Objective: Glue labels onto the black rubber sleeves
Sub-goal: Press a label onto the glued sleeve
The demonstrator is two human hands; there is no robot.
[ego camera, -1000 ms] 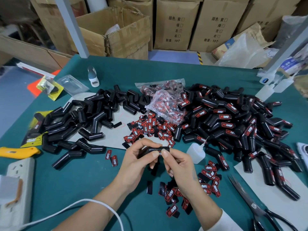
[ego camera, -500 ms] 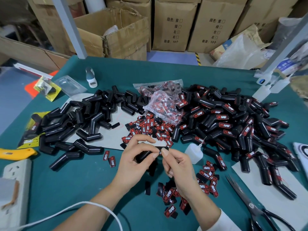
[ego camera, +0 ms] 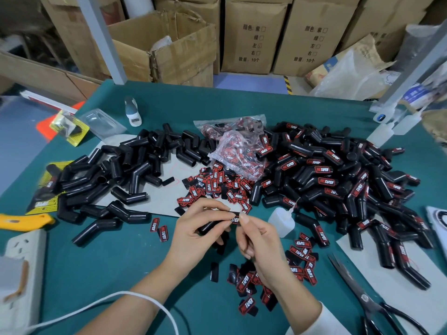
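A: Counter (ego camera: 101, 267) first: labelled sleeves (ego camera: 338, 180) heaped on the right, bare sleeves (ego camera: 116, 180) on the left, loose labels (ego camera: 217, 184) between them.

B: And the one in hand?

A: Sleeve (ego camera: 210, 226) sits just above the counter's near middle, the left hand (ego camera: 193, 238) with its grip curled round it. The right hand (ego camera: 256, 240) pinches a label (ego camera: 235, 220) against the sleeve's upper end.

B: So the sticking step?

A: I'd judge so: label being seated. Next calls for firm pressing till it holds, then dropping the sleeve on the right heap. Glue bottle (ego camera: 281, 220) stands just beside the right hand.
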